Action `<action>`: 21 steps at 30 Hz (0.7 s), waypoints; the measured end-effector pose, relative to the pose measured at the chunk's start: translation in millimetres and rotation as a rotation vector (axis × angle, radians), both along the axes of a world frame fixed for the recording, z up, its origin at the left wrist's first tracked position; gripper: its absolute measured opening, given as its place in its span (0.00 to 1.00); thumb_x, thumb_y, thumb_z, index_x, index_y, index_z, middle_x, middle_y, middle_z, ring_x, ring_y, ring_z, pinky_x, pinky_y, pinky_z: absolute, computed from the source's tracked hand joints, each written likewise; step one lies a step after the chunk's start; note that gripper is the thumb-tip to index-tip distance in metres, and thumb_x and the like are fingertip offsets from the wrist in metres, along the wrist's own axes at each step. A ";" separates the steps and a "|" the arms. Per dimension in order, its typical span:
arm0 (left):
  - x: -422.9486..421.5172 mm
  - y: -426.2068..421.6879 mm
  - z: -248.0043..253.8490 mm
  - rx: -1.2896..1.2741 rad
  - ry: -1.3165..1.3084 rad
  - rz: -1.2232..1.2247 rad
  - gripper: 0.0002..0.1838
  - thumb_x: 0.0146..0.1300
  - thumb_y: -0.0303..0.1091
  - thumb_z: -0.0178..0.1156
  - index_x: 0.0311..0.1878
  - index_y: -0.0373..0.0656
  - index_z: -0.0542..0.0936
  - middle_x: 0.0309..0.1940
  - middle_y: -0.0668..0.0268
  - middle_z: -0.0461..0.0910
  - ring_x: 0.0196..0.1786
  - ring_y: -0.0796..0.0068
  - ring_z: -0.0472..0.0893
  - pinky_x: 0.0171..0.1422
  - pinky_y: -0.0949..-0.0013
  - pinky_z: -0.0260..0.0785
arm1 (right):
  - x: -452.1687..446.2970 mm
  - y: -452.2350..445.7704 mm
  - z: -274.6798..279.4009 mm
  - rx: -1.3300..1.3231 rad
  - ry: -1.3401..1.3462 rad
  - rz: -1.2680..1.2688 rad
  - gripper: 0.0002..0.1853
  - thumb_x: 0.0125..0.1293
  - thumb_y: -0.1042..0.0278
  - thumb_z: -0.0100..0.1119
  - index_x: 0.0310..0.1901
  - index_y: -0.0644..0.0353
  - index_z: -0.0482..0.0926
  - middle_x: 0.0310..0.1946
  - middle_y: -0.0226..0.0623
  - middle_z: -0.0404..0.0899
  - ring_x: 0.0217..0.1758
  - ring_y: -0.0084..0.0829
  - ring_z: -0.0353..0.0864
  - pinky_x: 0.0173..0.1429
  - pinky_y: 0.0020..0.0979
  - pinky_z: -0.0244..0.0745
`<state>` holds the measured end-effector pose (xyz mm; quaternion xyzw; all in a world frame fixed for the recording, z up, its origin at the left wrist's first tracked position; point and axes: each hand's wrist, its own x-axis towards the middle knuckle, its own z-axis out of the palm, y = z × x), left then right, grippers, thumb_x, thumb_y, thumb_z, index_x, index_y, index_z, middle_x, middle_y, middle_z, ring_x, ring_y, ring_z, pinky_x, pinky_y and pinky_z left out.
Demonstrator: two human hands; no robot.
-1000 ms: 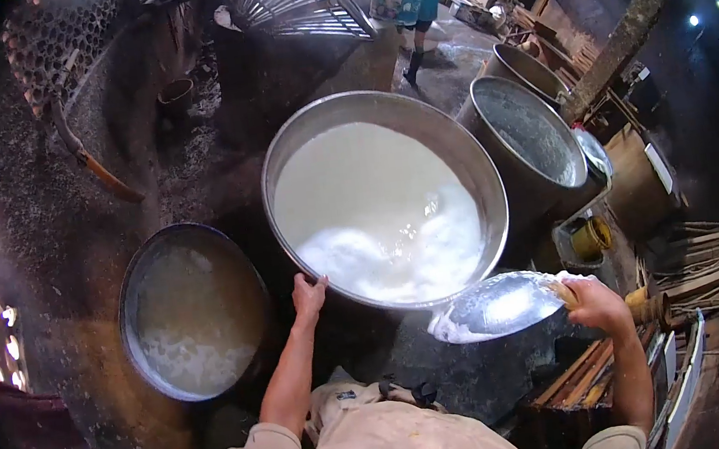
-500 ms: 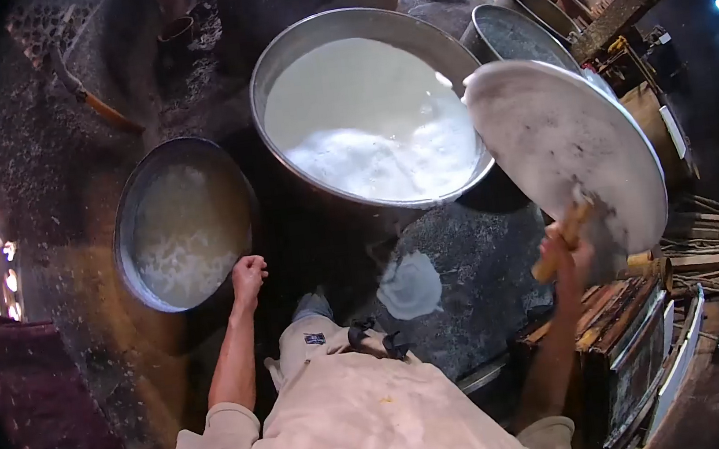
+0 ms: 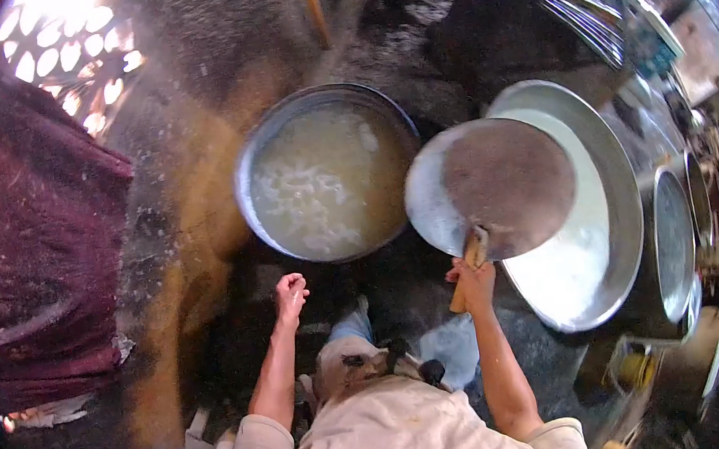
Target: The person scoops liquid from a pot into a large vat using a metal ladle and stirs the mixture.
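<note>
I see the right hand (image 3: 474,284) grip the handle (image 3: 476,248), the best spot, of a scoop (image 3: 510,181) likely stiff and heavy; the left hand (image 3: 292,299) looks half-open, empty.

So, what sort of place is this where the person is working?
Probably a rustic workshop that processes liquid in bulk: there is a wide metal pan of white liquid, a second pan of cloudy liquid, and a broad, wooden-handled ladle in the right hand.

My pan (image 3: 510,181) is grey and brown, its handle (image 3: 475,249) tan. My shirt (image 3: 393,438) is beige, the cloth (image 3: 43,252) maroon with pale flecks.
</note>
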<state>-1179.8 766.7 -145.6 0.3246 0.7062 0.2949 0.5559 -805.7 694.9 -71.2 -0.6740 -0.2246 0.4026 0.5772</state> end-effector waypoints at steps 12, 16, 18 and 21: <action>-48.0 94.4 -128.0 -0.010 0.619 -0.112 0.15 0.64 0.36 0.54 0.49 0.37 0.76 0.41 0.45 0.79 0.46 0.40 0.77 0.48 0.51 0.69 | -7.6 326.4 -143.3 -0.521 -0.391 0.173 0.14 0.65 0.59 0.48 0.44 0.61 0.73 0.39 0.45 0.77 0.44 0.49 0.77 0.45 0.44 0.73; -36.4 98.1 -96.1 0.116 0.625 -0.058 0.10 0.63 0.32 0.54 0.42 0.34 0.76 0.30 0.42 0.78 0.38 0.38 0.77 0.39 0.48 0.67 | -42.2 340.6 -167.4 -0.587 -0.725 0.326 0.20 0.67 0.51 0.46 0.48 0.60 0.75 0.40 0.52 0.77 0.45 0.57 0.76 0.48 0.52 0.70; -35.9 101.5 -95.4 0.136 0.667 -0.058 0.08 0.63 0.30 0.53 0.39 0.34 0.75 0.29 0.43 0.78 0.37 0.39 0.77 0.39 0.47 0.67 | -41.4 301.4 -275.7 -0.579 -1.107 0.354 0.21 0.69 0.50 0.47 0.37 0.65 0.75 0.33 0.51 0.79 0.42 0.55 0.79 0.43 0.46 0.72; -37.0 107.6 -88.1 0.047 0.602 -0.059 0.06 0.61 0.28 0.54 0.37 0.35 0.76 0.31 0.45 0.78 0.37 0.40 0.77 0.39 0.48 0.68 | -93.9 266.2 -303.8 -0.612 -0.657 0.496 0.12 0.61 0.62 0.56 0.26 0.60 0.73 0.22 0.38 0.74 0.26 0.37 0.74 0.28 0.37 0.67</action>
